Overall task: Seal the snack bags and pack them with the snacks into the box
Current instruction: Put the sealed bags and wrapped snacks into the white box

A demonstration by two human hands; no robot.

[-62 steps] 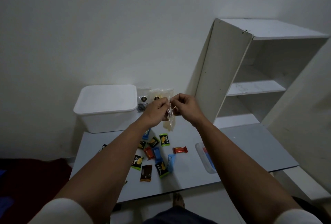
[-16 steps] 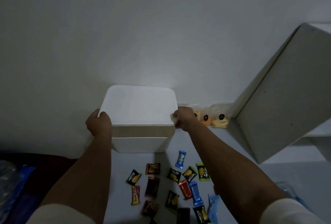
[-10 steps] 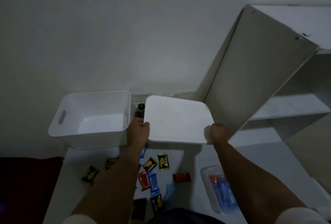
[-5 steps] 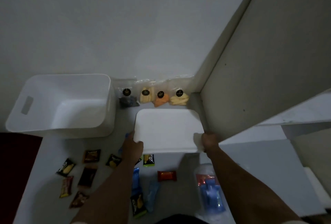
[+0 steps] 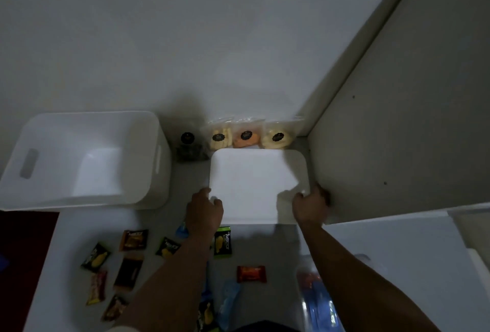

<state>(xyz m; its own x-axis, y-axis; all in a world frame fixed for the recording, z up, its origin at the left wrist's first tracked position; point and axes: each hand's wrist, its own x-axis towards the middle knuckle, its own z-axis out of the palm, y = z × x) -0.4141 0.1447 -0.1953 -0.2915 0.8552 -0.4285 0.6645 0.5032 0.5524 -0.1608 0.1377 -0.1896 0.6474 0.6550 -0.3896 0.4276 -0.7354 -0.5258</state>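
Observation:
The white box (image 5: 87,193) stands open and empty at the back left of the table. Its white lid (image 5: 258,183) lies flat to the right of it, against the shelf unit's side. My left hand (image 5: 204,212) grips the lid's near left corner. My right hand (image 5: 310,208) grips its near right corner. Several clear snack bags (image 5: 246,136) with round dark labels lean on the wall behind the lid. Several small wrapped snacks (image 5: 130,238) lie scattered on the near table, among them a green one (image 5: 222,241) and a red one (image 5: 250,273).
A white shelf unit's side panel (image 5: 397,132) rises right beside the lid. A clear plastic container (image 5: 318,302) with blue and red contents sits at the near right. The table's (image 5: 74,228) left edge drops to a dark red floor.
My hands took the lid off the box, carried it to the right and lowered it onto the table beside the shelf unit. The box now stands open.

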